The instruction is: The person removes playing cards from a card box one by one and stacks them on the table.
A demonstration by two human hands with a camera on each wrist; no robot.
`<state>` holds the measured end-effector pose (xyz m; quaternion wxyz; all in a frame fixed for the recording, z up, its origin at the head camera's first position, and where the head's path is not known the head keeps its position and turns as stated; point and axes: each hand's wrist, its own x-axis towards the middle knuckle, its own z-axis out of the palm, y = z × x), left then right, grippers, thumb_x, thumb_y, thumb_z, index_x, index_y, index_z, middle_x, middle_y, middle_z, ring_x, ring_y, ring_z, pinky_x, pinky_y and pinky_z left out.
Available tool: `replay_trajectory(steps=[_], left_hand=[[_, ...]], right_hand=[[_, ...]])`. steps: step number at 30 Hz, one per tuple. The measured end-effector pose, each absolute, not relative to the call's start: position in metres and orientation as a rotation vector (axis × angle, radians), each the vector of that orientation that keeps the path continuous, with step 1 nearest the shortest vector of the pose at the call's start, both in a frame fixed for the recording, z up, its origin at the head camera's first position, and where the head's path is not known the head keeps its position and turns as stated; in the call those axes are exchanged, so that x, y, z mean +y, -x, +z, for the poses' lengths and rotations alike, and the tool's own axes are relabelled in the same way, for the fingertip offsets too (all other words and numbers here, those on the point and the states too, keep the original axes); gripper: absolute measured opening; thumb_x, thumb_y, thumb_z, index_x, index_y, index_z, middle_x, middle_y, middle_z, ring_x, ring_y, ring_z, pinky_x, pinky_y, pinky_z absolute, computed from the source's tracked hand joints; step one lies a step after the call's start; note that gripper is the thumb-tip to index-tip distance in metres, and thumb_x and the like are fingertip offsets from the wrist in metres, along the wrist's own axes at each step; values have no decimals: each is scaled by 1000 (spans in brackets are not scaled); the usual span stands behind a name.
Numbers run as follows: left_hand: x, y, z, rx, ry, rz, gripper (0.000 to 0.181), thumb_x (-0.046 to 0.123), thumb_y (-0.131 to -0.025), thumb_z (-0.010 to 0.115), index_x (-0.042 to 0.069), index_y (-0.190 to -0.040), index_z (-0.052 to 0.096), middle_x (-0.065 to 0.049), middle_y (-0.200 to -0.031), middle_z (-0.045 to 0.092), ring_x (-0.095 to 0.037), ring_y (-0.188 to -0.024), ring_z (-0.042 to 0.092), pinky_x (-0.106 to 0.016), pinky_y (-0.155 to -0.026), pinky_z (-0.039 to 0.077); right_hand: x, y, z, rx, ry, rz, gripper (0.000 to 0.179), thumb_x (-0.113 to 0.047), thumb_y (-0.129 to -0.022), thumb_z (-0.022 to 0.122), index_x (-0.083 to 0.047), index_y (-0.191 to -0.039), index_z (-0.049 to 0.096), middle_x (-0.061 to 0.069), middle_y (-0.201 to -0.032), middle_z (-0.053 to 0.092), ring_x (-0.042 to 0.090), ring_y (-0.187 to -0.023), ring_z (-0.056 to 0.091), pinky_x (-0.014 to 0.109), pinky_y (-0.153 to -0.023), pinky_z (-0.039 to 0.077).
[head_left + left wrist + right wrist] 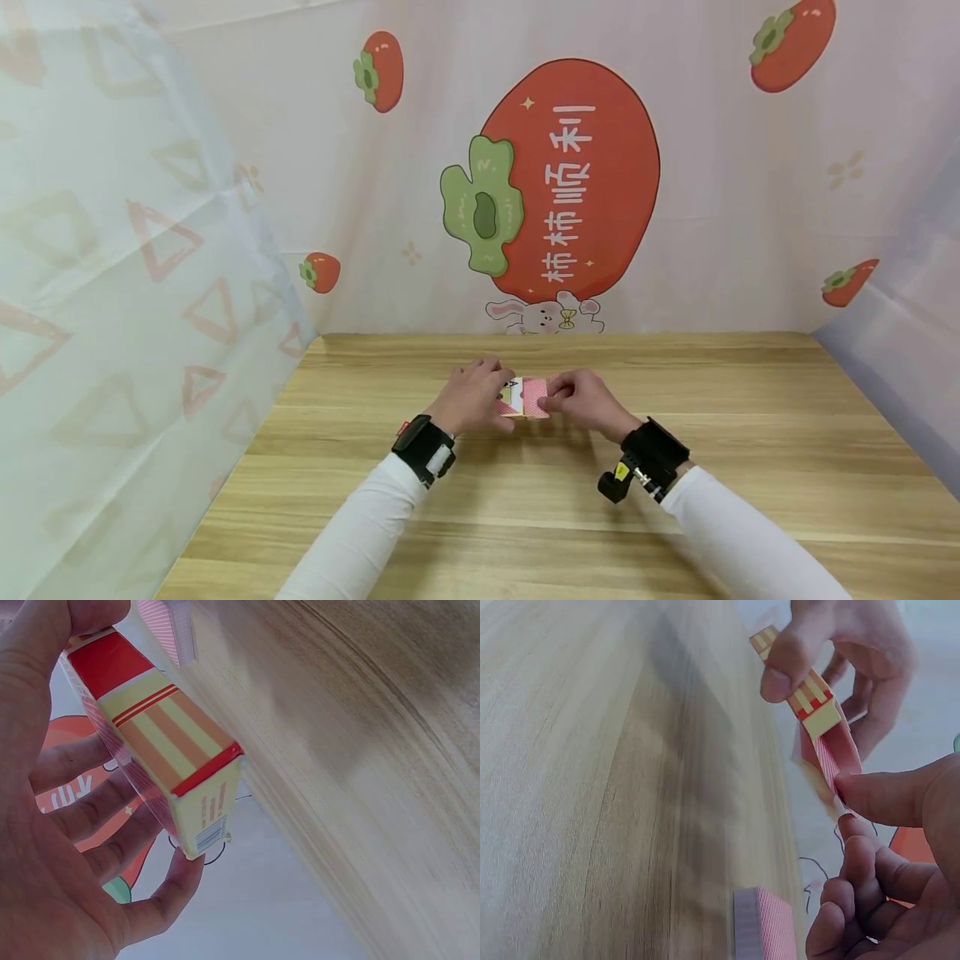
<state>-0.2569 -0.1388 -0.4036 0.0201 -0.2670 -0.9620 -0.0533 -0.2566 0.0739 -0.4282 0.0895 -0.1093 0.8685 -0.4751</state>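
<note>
A small playing card box (512,400) with red, cream and orange stripes is in my left hand (471,398). The left thumb lies along one narrow side and the fingers reach round behind, as the left wrist view shows. A barcode marks the box's cream end (210,817). From the box's other end a pink patterned flap (827,766) stands out. My right hand (590,406) pinches this flap between thumb and forefinger, its other fingers curled in.
A stack of cards with pink patterned backs (777,924) lies on the wooden table (525,517), near the right hand. Behind the table hangs a pale cloth (712,208) printed with red fruit. Each wrist wears a black strap.
</note>
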Motion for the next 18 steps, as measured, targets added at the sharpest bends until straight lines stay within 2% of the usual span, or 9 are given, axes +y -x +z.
replay_trajectory(steps=[12, 18], left_hand=[[-141, 254, -401, -2980, 819, -174, 72, 52, -64, 76, 16, -123, 56, 0, -111, 49, -20, -105, 45, -49, -87, 37], [-141, 254, -400, -2976, 826, -169, 72, 52, -64, 76, 17, -123, 56, 0, -111, 49, -20, -106, 44, -50, -87, 37]], right_hand=[[88, 255, -424, 2595, 273, -1375, 20, -25, -79, 69, -7, -85, 63, 5, -78, 57, 19, -71, 47, 30, -61, 38], [93, 254, -417, 2660, 320, -1322, 28, -30, -76, 72, -9, -90, 61, 5, -78, 55, 19, -69, 48, 31, -58, 39]])
